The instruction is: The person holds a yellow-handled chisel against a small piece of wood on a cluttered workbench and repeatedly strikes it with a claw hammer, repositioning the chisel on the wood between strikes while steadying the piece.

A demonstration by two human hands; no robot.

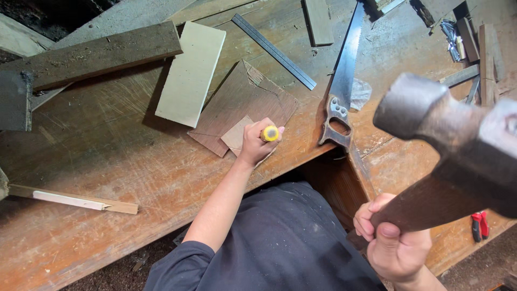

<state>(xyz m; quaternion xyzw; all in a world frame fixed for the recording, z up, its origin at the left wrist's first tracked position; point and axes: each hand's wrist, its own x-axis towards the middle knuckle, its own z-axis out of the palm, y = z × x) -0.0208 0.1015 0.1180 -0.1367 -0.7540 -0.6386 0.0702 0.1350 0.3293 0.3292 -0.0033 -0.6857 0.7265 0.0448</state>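
A scratched wooden workbench (107, 156) carries a handsaw (340, 91), a steel ruler (273, 51) and offcuts. The left hand (257, 143) is fisted around a yellow-capped tool (270, 133), standing upright on a thin plywood piece (242, 102), butt end up. The right hand (393, 242) wraps tight around a hammer (452, 145), its handle rising up and rightward toward the camera, head above the bench's right part.

Worn, scratched wooden workbench (107, 156), sawdust on it. Left hand (257, 144) grips a yellow-capped tool (270, 133) upright on a small ply scrap (237, 134), which lies on a larger brown ply sheet (245, 99). Just up-left of the grip: pale rectangular board (191, 73), then a dark plank (97, 54) beyond it. Above the grip: steel ruler (274, 51), diagonal. Right of the grip: handsaw (342, 81), handle at the bench's notch. Far left-below: thin wood strip (75, 200). Far right, near the bench edge: red-handled tool (479, 225).
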